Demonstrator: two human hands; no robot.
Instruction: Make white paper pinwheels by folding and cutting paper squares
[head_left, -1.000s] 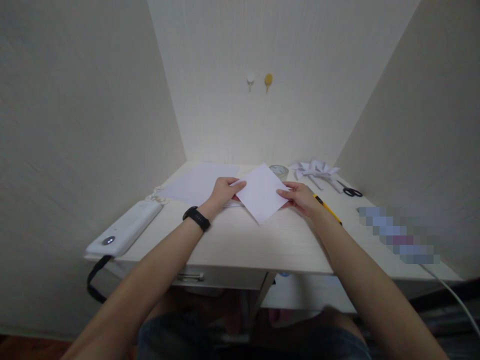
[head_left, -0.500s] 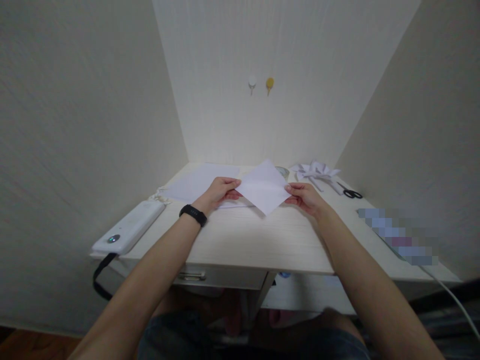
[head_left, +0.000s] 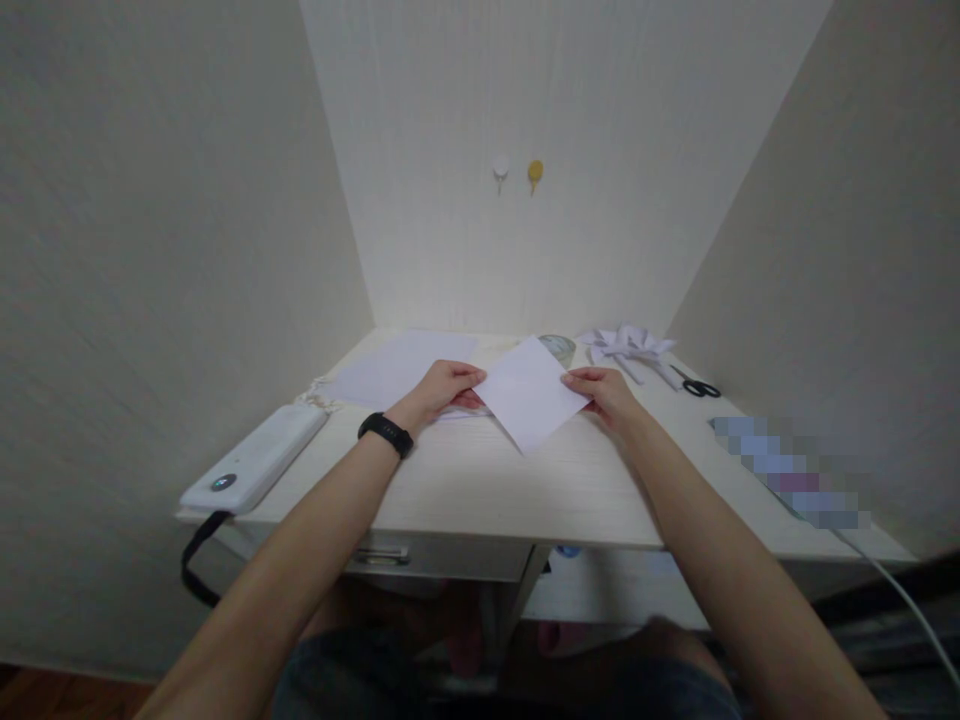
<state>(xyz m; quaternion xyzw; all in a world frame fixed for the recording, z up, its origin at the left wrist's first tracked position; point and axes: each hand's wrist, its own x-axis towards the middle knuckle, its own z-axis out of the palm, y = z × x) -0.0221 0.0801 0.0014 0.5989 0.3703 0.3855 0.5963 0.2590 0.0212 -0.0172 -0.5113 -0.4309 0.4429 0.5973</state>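
A square sheet of white paper [head_left: 529, 395] is held between my two hands over the desk, turned so one corner points towards me. My left hand [head_left: 451, 386], with a black band on its wrist, pinches the left corner between thumb and fingers. At the right side, my right hand [head_left: 600, 392] grips the paper the same way, its thumb on top. Larger white sheets [head_left: 401, 365] lie flat behind and to the left of my left hand. Behind the held paper, a roll of clear tape [head_left: 557, 348] is partly covered.
Folded white paper pieces [head_left: 628, 345] lie at the back right, near black-handled scissors [head_left: 700, 387]. A white box-shaped device [head_left: 259, 458] with a black strap sits on the left edge. A blurred-out flat item [head_left: 787, 475] and a cable are on the right. Two hooks [head_left: 535, 172] hang on the wall.
The paper has come slightly lower and nearer to me, and its tilt has changed. The right thumb now sits further in on its upper right edge. Both hands still hold it.
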